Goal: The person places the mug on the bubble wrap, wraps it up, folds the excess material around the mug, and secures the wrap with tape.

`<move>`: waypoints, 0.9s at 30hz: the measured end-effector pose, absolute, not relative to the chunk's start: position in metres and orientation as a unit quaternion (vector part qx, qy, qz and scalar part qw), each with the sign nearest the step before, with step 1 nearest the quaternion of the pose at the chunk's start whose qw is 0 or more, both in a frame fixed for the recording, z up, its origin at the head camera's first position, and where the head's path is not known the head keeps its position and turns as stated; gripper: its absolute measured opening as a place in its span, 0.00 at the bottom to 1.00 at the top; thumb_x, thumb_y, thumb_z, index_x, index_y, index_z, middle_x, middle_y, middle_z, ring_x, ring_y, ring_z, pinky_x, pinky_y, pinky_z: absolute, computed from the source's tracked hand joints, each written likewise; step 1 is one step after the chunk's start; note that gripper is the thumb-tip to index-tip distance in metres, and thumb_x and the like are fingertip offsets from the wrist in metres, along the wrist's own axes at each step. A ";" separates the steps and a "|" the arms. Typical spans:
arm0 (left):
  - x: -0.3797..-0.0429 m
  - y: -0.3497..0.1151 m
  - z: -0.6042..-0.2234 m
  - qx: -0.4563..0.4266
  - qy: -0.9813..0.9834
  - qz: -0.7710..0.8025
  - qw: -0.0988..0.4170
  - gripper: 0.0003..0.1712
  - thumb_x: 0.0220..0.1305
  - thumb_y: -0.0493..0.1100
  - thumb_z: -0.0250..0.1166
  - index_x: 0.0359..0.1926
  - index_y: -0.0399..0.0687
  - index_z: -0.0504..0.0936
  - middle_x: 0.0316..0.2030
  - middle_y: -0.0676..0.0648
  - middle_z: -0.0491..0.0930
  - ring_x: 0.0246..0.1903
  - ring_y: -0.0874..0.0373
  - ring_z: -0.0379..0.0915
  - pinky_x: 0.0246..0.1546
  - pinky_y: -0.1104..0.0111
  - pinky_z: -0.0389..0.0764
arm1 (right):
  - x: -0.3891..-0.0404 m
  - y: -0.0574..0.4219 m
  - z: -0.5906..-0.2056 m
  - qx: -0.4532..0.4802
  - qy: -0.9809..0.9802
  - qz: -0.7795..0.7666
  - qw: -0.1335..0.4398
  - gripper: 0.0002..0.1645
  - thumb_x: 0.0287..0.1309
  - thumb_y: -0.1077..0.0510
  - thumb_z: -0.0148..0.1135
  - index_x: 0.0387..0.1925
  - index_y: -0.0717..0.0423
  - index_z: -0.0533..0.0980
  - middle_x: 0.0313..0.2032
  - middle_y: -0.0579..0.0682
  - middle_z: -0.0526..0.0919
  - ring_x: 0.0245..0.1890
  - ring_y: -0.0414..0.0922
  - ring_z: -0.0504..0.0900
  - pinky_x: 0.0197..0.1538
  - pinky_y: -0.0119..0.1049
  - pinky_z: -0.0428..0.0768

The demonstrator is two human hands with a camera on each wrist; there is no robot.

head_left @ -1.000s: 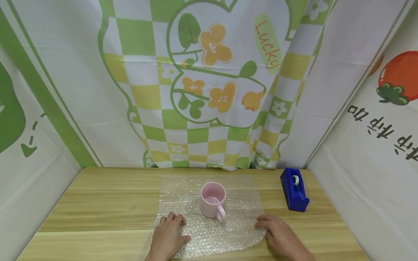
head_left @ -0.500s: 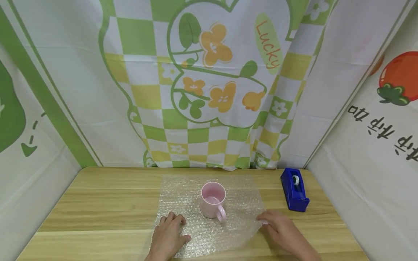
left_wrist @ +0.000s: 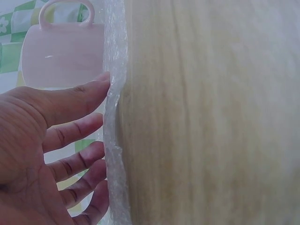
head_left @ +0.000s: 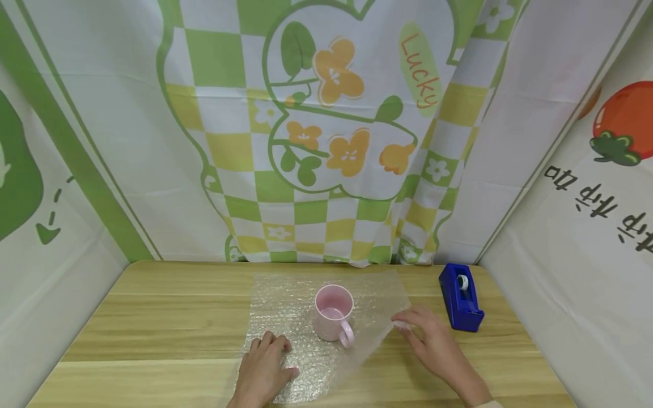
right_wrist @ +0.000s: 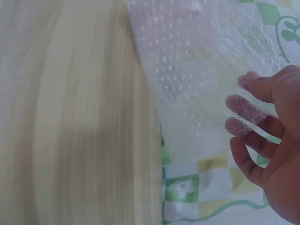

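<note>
A pink mug (head_left: 333,317) stands upright on a sheet of clear bubble wrap (head_left: 280,300), its handle pointing toward the near right. My left hand (head_left: 261,368) rests on the sheet's near left part, fingertips touching it; the left wrist view has these fingers (left_wrist: 77,157) slightly bent against the wrap, beside the mug (left_wrist: 65,56). With thumb and fingers, my right hand (head_left: 433,343) pinches the near right corner and holds it raised off the table. In the right wrist view the lifted bubble wrap (right_wrist: 187,93) partly covers the fingertips, and a pink blur shows through it.
A blue tape dispenser (head_left: 461,297) with a roll in it stands at the back right, beyond my right hand. The wooden table (head_left: 153,328) ends at a patterned curtain (head_left: 306,226) behind, with white cloth walls on both sides.
My right hand has taken hold of the bubble wrap's near right corner and lifted it up, inward and away from me. The left hand and the mug stay in place.
</note>
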State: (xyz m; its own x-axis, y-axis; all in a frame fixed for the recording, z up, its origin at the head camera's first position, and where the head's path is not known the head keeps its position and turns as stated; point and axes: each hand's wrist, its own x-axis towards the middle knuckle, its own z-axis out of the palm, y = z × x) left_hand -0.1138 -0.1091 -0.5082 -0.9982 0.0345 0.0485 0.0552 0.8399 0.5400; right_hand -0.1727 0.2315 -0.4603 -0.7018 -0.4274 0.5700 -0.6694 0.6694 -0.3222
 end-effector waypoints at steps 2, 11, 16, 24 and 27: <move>-0.114 -0.109 -0.509 -0.023 -0.959 -0.281 0.018 0.25 0.45 0.49 0.82 0.42 0.48 0.82 0.39 0.50 0.74 0.39 0.50 0.69 0.37 0.54 0.77 | -0.174 0.228 -0.457 0.315 -0.880 0.266 0.237 0.16 0.53 0.66 0.74 0.42 0.47 0.86 0.41 0.36 0.84 0.44 0.41 0.82 0.46 0.43 0.83; -0.114 -0.109 -0.509 -0.023 -0.959 -0.283 0.018 0.24 0.45 0.49 0.82 0.42 0.49 0.82 0.39 0.51 0.74 0.39 0.51 0.68 0.37 0.54 0.77 | -0.184 0.209 -0.446 0.369 -0.844 0.287 0.262 0.27 0.41 0.76 0.76 0.41 0.49 0.84 0.42 0.40 0.84 0.43 0.42 0.81 0.45 0.38 0.83; -0.114 -0.109 -0.509 -0.029 -0.959 -0.281 0.020 0.25 0.45 0.50 0.82 0.43 0.49 0.83 0.39 0.51 0.74 0.39 0.50 0.69 0.36 0.54 0.77 | -0.188 0.200 -0.441 0.390 -0.830 0.290 0.274 0.26 0.39 0.77 0.76 0.39 0.50 0.84 0.40 0.41 0.84 0.41 0.43 0.80 0.43 0.38 0.82; -0.114 -0.110 -0.508 -0.028 -0.959 -0.282 0.020 0.25 0.44 0.50 0.82 0.43 0.49 0.83 0.40 0.49 0.75 0.40 0.49 0.70 0.37 0.53 0.78 | -0.188 0.191 -0.438 0.403 -0.822 0.298 0.271 0.23 0.40 0.76 0.74 0.38 0.51 0.85 0.38 0.42 0.84 0.41 0.43 0.79 0.43 0.37 0.80; -0.114 -0.111 -0.508 -0.027 -0.957 -0.287 0.019 0.25 0.44 0.50 0.82 0.43 0.49 0.83 0.41 0.49 0.76 0.40 0.49 0.70 0.37 0.53 0.78 | -0.185 0.190 -0.438 0.403 -0.824 0.295 0.267 0.23 0.39 0.76 0.75 0.37 0.51 0.85 0.38 0.41 0.83 0.40 0.42 0.79 0.42 0.37 0.80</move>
